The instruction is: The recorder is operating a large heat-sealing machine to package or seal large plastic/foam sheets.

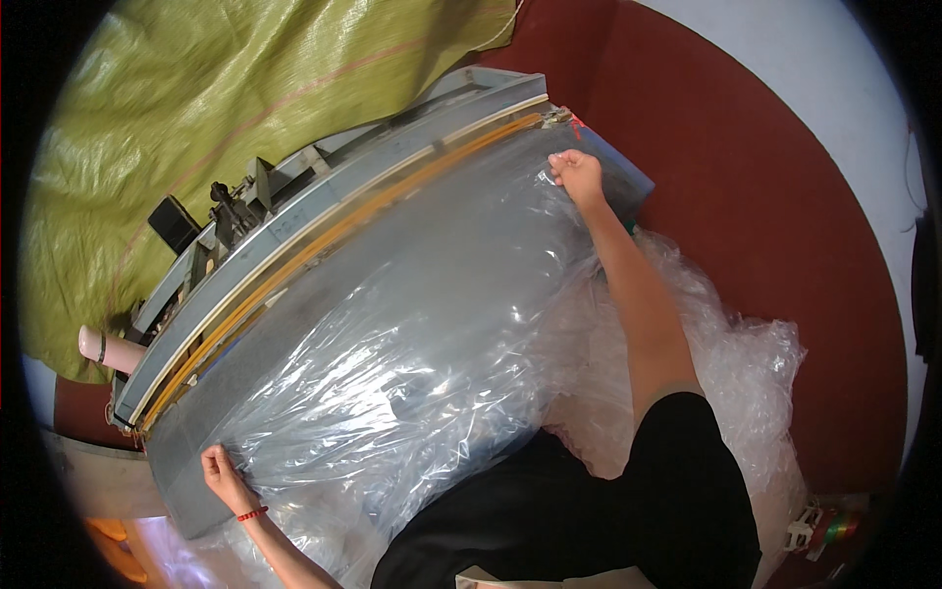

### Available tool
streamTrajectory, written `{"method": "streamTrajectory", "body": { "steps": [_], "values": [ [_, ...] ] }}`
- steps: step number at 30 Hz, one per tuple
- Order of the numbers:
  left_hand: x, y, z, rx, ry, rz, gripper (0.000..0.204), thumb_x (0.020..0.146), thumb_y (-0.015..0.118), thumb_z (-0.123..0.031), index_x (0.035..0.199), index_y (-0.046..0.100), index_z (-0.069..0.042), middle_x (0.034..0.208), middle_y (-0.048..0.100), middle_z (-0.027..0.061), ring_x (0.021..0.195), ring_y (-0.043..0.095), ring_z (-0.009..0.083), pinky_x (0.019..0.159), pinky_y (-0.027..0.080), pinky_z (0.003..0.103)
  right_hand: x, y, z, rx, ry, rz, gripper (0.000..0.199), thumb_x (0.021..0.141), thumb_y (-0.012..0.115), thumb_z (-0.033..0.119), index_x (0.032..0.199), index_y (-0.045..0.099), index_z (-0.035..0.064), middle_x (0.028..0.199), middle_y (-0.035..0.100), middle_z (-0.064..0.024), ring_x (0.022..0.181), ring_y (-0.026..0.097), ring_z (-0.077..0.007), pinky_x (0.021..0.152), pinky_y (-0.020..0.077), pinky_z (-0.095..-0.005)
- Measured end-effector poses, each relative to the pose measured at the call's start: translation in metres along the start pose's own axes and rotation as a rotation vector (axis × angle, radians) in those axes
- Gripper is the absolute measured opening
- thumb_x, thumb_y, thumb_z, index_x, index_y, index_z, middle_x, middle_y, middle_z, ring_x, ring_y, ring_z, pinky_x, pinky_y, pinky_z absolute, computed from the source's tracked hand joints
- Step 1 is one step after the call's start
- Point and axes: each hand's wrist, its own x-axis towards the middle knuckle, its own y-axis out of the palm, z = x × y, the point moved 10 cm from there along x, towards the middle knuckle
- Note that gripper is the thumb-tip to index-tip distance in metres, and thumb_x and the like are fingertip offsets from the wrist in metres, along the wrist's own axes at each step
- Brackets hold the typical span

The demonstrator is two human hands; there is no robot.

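Note:
A wide sheet of clear plastic film (pixel 392 393) lies stretched across a grey work table (pixel 186 452). My left hand (pixel 224 475), with a red bead bracelet on the wrist, pinches the film's edge at the near left end of the table. At the far right my right hand (pixel 577 177) is closed on the film's other corner. Between the two hands the sheet is wrinkled and shiny, and its near part drapes toward my body. My fingertips are partly folded, so the exact grip on each corner is small to see.
Along the table's far side runs a long metal rail (pixel 294 221) with orange strips (pixel 363 211) beside it. A black box-shaped object (pixel 175 226) and a pink bottle (pixel 110 348) stand behind. Yellow-green woven sheeting (pixel 245 79) covers the back. More bunched film (pixel 756 383) lies right, over red floor (pixel 726 196).

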Motion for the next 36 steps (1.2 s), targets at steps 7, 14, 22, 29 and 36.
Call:
{"method": "streamTrajectory", "body": {
  "steps": [7, 14, 22, 29, 36],
  "values": [
    [-0.006, -0.022, -0.013, -0.172, 0.064, -0.181, 0.010, 0.085, 0.051, -0.017, 0.077, 0.050, -0.010, 0.059, 0.034, -0.0087, 0.049, 0.025, -0.0006, 0.042, 0.018, 0.016, -0.002, 0.025, 0.014, -0.240, -0.293, -0.045, 0.020, 0.069, 0.064, 0.011, 0.088, 0.062, 0.0041, 0.062, 0.058, -0.0056, 0.056, 0.054, -0.0139, 0.056, 0.0433, -0.0277],
    [-0.004, -0.017, -0.004, -0.159, 0.014, -0.165, 0.009, 0.084, 0.052, -0.018, 0.079, 0.050, -0.011, 0.060, 0.035, -0.0092, 0.049, 0.025, -0.0009, 0.042, 0.018, 0.015, -0.007, 0.017, 0.032, -0.630, -0.289, -0.201, 0.032, 0.061, 0.071, 0.016, 0.091, 0.062, 0.0073, 0.082, 0.058, -0.0112, 0.076, 0.057, -0.0256, 0.066, 0.0455, -0.0338],
    [-0.009, -0.035, -0.007, -0.102, 0.030, -0.150, 0.007, 0.083, 0.052, -0.013, 0.079, 0.050, -0.007, 0.061, 0.038, -0.0079, 0.050, 0.029, 0.0005, 0.043, 0.021, 0.016, -0.001, 0.043, 0.029, -0.862, -0.090, -0.213, 0.029, 0.063, 0.071, 0.026, 0.085, 0.064, 0.0075, 0.092, 0.058, -0.0115, 0.085, 0.057, -0.0275, 0.072, 0.0461, -0.0378],
    [-0.015, -0.049, -0.044, 0.648, 0.093, 0.598, 0.009, 0.073, 0.052, -0.006, 0.071, 0.055, 0.002, 0.053, 0.047, 0.0038, 0.050, 0.041, 0.0057, 0.046, 0.036, 0.023, -0.032, 0.052, 0.065, -1.070, -0.316, -0.170, 0.016, 0.078, 0.051, 0.019, 0.082, 0.061, 0.0069, 0.090, 0.059, -0.0132, 0.085, 0.056, -0.0297, 0.072, 0.0448, -0.0406],
    [0.012, -0.209, -0.029, 0.957, -0.084, 0.150, 0.015, 0.071, 0.048, -0.007, 0.077, 0.059, 0.002, 0.060, 0.056, 0.0056, 0.057, 0.054, 0.0108, 0.055, 0.044, 0.025, 0.011, 0.041, 0.011, -1.082, -0.297, -0.115, 0.021, 0.085, 0.043, 0.025, 0.087, 0.050, 0.0044, 0.088, 0.057, -0.0181, 0.083, 0.052, -0.0382, 0.066, 0.0398, -0.0455]
  ]
}}
